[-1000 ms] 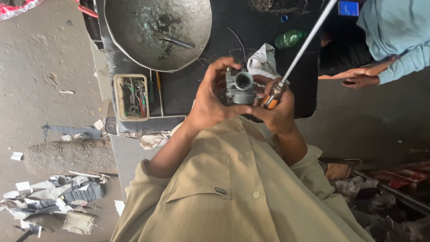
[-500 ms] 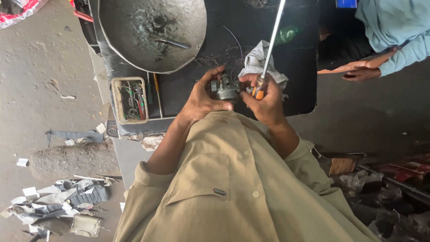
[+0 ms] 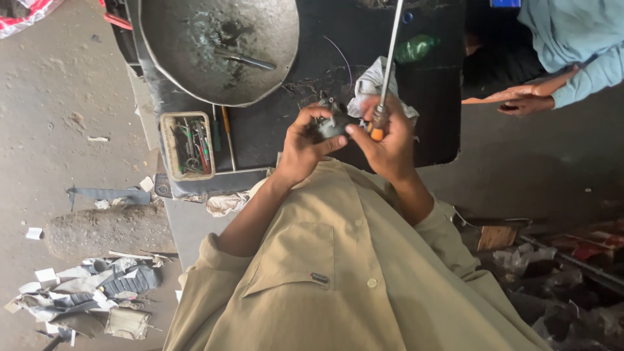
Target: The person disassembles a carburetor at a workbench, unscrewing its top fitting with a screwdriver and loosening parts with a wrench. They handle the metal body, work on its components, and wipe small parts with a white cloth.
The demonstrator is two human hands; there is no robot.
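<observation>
My left hand grips a small grey metal engine part, held over the black work surface. My right hand touches the part with its fingertips while also holding a long screwdriver by its orange handle. The metal shaft points up and away from me. Both hands meet just in front of my chest, above my tan shirt. A white rag lies on the surface right behind the hands.
A large dented metal bowl with a tool inside sits at the back left. A small tray of tools lies left of my hands. A green bottle stands behind. Another person's hand in a light blue sleeve rests at the right. Scraps litter the floor.
My hands lowered the part toward the work surface. The screwdriver shaft swung from leaning right to nearly upright. The other person's hand stayed in place.
</observation>
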